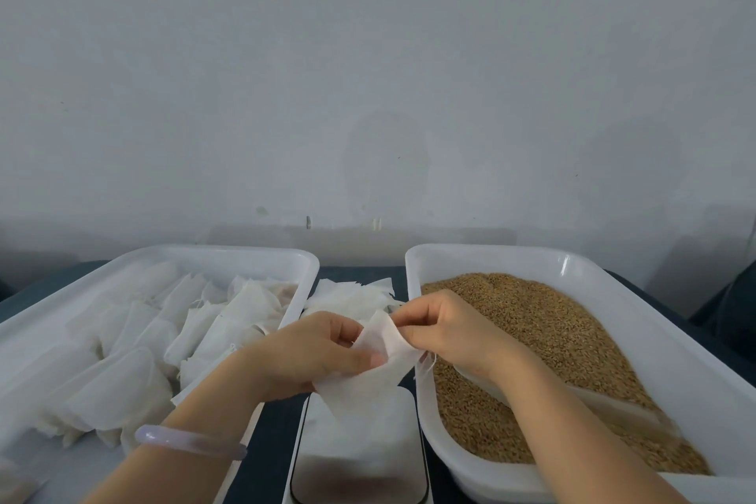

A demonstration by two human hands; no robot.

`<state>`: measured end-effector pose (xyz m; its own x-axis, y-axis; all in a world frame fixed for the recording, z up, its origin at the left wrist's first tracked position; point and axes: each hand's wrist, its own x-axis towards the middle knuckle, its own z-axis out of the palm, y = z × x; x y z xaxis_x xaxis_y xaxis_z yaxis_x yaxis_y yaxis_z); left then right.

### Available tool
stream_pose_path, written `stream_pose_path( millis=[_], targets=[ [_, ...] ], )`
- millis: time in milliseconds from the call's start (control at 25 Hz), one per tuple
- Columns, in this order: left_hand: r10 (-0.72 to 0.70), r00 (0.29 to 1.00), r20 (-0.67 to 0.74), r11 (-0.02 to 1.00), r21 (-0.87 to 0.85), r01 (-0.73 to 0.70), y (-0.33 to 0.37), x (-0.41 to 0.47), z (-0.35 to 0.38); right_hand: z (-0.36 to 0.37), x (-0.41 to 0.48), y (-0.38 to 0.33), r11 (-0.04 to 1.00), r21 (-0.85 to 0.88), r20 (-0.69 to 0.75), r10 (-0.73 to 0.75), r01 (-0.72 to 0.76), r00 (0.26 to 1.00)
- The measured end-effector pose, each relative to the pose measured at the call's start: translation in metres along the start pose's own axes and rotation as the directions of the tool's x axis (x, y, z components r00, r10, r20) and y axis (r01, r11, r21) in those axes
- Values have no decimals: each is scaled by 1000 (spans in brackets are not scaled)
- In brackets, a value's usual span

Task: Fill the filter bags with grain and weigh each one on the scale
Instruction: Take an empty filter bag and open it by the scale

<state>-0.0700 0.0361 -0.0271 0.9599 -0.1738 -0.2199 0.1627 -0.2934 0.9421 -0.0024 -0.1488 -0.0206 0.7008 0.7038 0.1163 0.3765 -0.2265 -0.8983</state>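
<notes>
Head view: an empty filter bag (380,372) is being held between both hands, just above the far end of the scale (360,450). Its left part is being gripped by the left hand (311,356), thumb on top. Its upper right edge is being pinched by the curled fingers of the right hand (450,331), and the mouth is judged as being parted. The bag is lying slantwise, lower left to upper right, pointing toward the grain (552,331) in the tray (613,270) immediately to its right. The right hand is the nearer to the grain and to what appears to be a scoop (605,405) under its forearm. Filling is judged not yet begun.
</notes>
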Motion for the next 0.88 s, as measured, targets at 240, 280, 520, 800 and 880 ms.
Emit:
stream_pose_path(
  millis=[240,280,520,800,880],
  targets=[
    [-15,990,137,1000,12,13,4,-9,-7,-1,0,4,998,36,175,-64,58,982],
    [5,989,149,1000,8,-6,5,-10,-8,0,0,4,997,16,208,-82,81,975],
    [-42,930,366,999,-15,51,11,-5,-2,4,2,3,978,-91,330,-147,186,933],
    [-110,926,361,994,61,95,16,-9,5,5,0,2,970,-24,319,-223,243,921],
    [-141,927,347,986,133,101,16,-10,5,4,1,4,975,-4,313,-211,223,926]
  ],
)
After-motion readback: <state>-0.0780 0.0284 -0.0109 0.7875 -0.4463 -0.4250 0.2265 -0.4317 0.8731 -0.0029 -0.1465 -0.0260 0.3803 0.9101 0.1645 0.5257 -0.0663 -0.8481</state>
